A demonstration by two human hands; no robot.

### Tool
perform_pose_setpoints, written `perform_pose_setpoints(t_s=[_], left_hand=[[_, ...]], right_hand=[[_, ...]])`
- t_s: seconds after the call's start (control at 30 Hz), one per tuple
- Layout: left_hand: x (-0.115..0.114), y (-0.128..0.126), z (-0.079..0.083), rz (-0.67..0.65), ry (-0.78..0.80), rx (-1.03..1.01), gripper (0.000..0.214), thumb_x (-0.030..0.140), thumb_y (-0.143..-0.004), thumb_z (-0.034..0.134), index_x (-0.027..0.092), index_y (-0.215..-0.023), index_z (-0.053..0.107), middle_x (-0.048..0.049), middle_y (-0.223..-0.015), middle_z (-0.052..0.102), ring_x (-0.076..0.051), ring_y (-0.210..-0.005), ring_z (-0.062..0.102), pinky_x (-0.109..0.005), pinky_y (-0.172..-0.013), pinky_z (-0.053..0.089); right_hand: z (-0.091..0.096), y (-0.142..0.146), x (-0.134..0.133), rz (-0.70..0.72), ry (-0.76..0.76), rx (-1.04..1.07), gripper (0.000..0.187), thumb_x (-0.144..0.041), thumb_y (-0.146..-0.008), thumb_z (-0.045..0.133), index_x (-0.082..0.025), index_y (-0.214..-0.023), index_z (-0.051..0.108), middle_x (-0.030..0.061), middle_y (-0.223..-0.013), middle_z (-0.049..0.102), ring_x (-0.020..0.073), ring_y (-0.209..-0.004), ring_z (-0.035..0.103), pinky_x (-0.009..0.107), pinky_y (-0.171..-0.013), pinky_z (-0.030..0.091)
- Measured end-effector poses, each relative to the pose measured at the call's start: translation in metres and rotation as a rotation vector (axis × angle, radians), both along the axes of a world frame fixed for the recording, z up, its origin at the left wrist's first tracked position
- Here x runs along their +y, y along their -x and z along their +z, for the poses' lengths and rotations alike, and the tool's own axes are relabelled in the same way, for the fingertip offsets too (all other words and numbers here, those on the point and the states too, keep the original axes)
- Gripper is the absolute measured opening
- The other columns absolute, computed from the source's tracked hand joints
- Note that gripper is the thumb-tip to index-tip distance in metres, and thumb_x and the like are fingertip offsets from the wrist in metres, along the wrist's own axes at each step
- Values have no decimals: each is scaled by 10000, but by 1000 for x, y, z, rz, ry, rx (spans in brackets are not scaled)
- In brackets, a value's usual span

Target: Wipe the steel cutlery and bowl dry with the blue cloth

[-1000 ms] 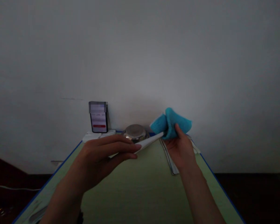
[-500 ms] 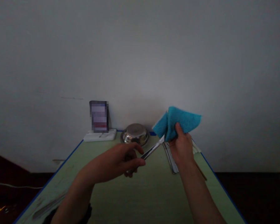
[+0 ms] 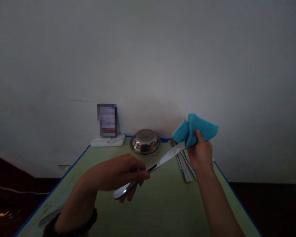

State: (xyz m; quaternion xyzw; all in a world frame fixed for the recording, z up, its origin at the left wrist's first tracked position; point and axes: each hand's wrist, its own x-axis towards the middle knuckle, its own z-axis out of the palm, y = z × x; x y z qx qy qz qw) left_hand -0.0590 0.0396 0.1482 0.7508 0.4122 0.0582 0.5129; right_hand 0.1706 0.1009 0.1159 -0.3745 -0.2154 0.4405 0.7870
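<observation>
My left hand (image 3: 118, 174) grips the handle of a table knife (image 3: 162, 160) above the green table (image 3: 153, 204). The blade points up and to the right. My right hand (image 3: 201, 154) is closed on a folded blue cloth (image 3: 196, 131), which touches the blade's tip. Both hands are held above the middle of the table.
An upturned steel bowl (image 3: 144, 142) sits at the table's far edge by the wall. A phone (image 3: 107, 121) stands on a white base (image 3: 108, 142) to its left. Several pieces of cutlery (image 3: 185, 163) lie at the right under my right hand. More cutlery (image 3: 49, 217) lies at the near left.
My left hand has slid down the knife to its handle end, showing more blade. My right hand with the cloth has shifted right toward the blade's tip.
</observation>
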Motion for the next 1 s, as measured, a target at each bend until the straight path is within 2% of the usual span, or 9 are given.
perform_pose_setpoints(t_s=[0.07,0.17,0.27,0.33,0.47,0.53,0.6,0.83,1.0], left_hand=[[0,13,0,26,43,-18,309,415,-876,395,179,-711,509,33,-496,604,-89,-378,543,-159,-395,411],[3,25,1,101,-2,-83,304,413,-882,385,175,-736,507,15,-541,631,-107,-450,583,-179,-439,436],[7,24,0,156,-60,-138,284,409,-886,377,173,-784,500,1,-600,662,-120,-525,609,-194,-478,450],[9,15,-4,170,-67,-161,261,412,-885,371,179,-833,476,-12,-662,684,-132,-570,623,-205,-489,459],[15,-20,-22,176,-98,-102,247,420,-887,328,195,-844,422,18,-589,638,-136,-505,592,-228,-475,450],[18,-43,-38,214,-227,7,278,426,-892,302,195,-815,437,37,-533,570,-136,-490,564,-244,-514,448],[20,-70,-56,296,-437,89,301,409,-891,319,189,-752,470,-5,-659,599,-150,-632,586,-262,-629,447],[39,-145,-117,426,-446,205,370,289,-950,216,106,-934,537,-101,-850,630,-174,-791,597,-325,-751,452],[60,-170,-133,444,-389,310,300,293,-858,525,155,-1125,515,-75,-1118,552,-198,-927,575,-399,-772,493]], right_hand=[[-2,-14,4,2,15,-31,140,-244,-672,629,-166,-788,640,-5,-742,690,118,-655,624,255,-604,520],[-10,-26,6,157,124,-181,235,-289,-634,676,-154,-825,652,27,-787,703,151,-676,632,284,-605,519],[-24,-31,4,262,181,-330,315,-338,-626,687,-138,-867,656,54,-839,709,169,-734,639,303,-690,506],[-35,-39,-1,236,194,-384,335,-352,-628,677,-135,-882,654,60,-865,709,177,-770,639,312,-730,493],[-59,-72,-18,138,267,-531,368,-379,-633,642,-129,-904,655,70,-880,705,203,-807,633,321,-735,474],[-71,-89,-27,139,326,-615,373,-391,-633,631,-129,-897,659,76,-895,702,217,-832,627,324,-737,465],[-81,-104,-33,133,386,-666,370,-404,-633,620,-127,-875,663,79,-878,702,230,-838,622,329,-730,459],[-87,-133,-25,44,426,-749,367,-425,-646,586,-111,-819,669,64,-753,687,219,-738,601,318,-685,431],[-88,-142,-20,-13,425,-746,351,-443,-638,589,-111,-733,651,49,-681,658,204,-677,567,293,-632,407]])
